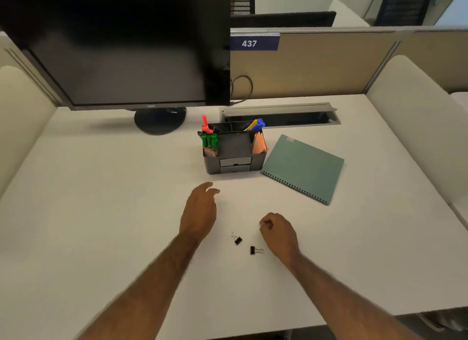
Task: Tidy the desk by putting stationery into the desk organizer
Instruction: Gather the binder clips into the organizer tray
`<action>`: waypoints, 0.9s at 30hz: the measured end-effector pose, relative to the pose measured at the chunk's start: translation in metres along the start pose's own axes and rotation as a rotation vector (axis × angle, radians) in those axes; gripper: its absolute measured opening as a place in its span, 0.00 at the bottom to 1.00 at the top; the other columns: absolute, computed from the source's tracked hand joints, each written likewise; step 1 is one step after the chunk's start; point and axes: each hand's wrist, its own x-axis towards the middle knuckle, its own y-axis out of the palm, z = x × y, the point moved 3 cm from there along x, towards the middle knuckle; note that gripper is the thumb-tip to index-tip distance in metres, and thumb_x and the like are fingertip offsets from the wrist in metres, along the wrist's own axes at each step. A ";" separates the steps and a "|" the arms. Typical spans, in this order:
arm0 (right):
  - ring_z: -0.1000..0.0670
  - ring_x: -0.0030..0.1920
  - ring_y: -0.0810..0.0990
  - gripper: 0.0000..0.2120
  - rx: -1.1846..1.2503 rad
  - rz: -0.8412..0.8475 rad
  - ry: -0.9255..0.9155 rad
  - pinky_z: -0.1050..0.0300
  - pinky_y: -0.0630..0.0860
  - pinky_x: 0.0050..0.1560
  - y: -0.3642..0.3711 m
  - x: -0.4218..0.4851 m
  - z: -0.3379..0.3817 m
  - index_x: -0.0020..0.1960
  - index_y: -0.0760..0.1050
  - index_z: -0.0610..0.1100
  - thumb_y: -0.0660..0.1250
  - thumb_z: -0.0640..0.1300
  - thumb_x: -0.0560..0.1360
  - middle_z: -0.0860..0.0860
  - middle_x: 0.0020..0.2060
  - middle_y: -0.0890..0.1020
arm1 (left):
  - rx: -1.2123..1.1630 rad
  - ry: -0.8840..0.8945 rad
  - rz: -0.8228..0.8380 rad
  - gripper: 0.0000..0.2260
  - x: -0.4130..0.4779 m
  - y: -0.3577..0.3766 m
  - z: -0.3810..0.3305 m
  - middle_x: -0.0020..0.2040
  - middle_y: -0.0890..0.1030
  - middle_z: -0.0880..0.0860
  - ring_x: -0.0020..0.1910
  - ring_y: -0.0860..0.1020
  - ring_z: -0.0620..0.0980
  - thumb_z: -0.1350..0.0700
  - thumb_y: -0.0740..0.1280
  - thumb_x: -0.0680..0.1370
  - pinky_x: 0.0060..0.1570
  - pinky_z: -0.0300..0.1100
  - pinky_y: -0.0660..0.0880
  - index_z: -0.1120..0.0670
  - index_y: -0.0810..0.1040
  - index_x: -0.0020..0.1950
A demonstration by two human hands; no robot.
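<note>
A black desk organizer (234, 162) stands mid-desk, holding green markers (209, 143), an orange marker (205, 125), blue and yellow pens (257, 124) and orange sticky notes (259, 144). Two small drawers sit in its front. Two black binder clips lie on the white desk: one (236, 239) between my hands, another (254, 250) just left of my right wrist. My left hand (200, 210) hovers in front of the organizer, fingers apart, holding nothing. My right hand (277, 230) is curled into a loose fist; I cannot see whether anything is inside it.
A teal spiral notebook (304, 167) lies right of the organizer. A dark monitor (121, 48) on a round stand (160, 120) fills the back left. A grey cable tray (278, 114) is sunk into the desk behind the organizer. Beige partitions border the desk (101, 187).
</note>
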 end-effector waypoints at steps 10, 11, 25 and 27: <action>0.55 0.42 0.80 0.05 0.095 0.018 0.156 0.56 0.78 0.45 -0.004 0.005 0.007 0.41 0.77 0.50 0.64 0.45 0.73 0.57 0.39 0.82 | -1.373 -0.802 0.071 0.13 0.015 0.008 -0.055 0.63 0.79 0.59 0.53 0.82 0.57 0.55 0.59 0.83 0.50 0.47 0.80 0.58 0.75 0.64; 0.55 0.42 0.80 0.05 0.088 0.028 0.144 0.56 0.78 0.45 -0.004 0.007 0.005 0.41 0.78 0.50 0.64 0.45 0.73 0.57 0.39 0.82 | -1.546 -0.862 0.061 0.15 0.025 0.009 -0.060 0.64 0.78 0.60 0.54 0.82 0.59 0.53 0.58 0.83 0.50 0.49 0.80 0.61 0.74 0.64; 0.58 0.42 0.80 0.06 0.107 0.112 0.036 0.57 0.79 0.47 -0.008 0.007 -0.008 0.42 0.79 0.49 0.63 0.43 0.72 0.57 0.39 0.82 | -2.109 -1.049 -0.147 0.36 0.071 0.021 -0.082 0.74 0.69 0.63 0.68 0.73 0.65 0.33 0.49 0.80 0.60 0.52 0.74 0.62 0.66 0.74; 0.57 0.42 0.80 0.06 0.103 0.111 0.044 0.56 0.79 0.47 -0.008 0.007 -0.008 0.42 0.79 0.49 0.63 0.43 0.72 0.57 0.39 0.82 | -2.113 -1.064 -0.175 0.36 0.072 0.022 -0.085 0.73 0.69 0.62 0.66 0.75 0.64 0.33 0.48 0.81 0.50 0.48 0.78 0.61 0.67 0.73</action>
